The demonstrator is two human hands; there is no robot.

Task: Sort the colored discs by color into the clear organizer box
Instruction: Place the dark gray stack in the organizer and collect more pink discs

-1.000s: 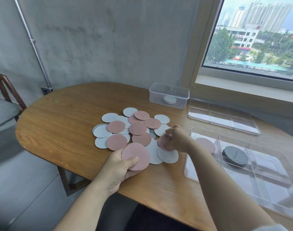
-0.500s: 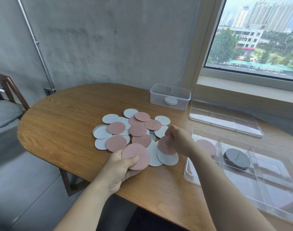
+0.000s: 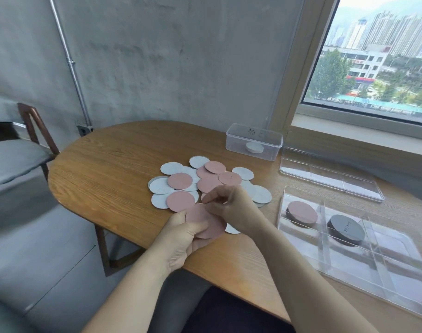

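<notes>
A loose pile of pink discs (image 3: 180, 180) and pale grey-white discs (image 3: 160, 186) lies overlapped on the wooden table (image 3: 104, 164). My left hand (image 3: 181, 239) is shut on a small stack of pink discs (image 3: 208, 227) at the pile's near edge. Directly over that stack is my right hand (image 3: 231, 207), fingers curled and thumb on the top pink disc; whether it still grips the disc is unclear. The clear organizer box (image 3: 397, 272) sits at the right, holding a pink stack (image 3: 302, 213) in one compartment and a dark grey stack (image 3: 345, 229) in the adjacent one.
The organizer's clear lid (image 3: 325, 174) lies behind the box near the window sill. A small clear container (image 3: 253, 141) with a white puck inside stands at the back of the table. A wooden chair (image 3: 30, 131) is at the far left, beyond the table's rounded end.
My right hand lifted a pink disc from the right of the pile and carried it left onto the stack in my left hand. The left hand stayed in place.
</notes>
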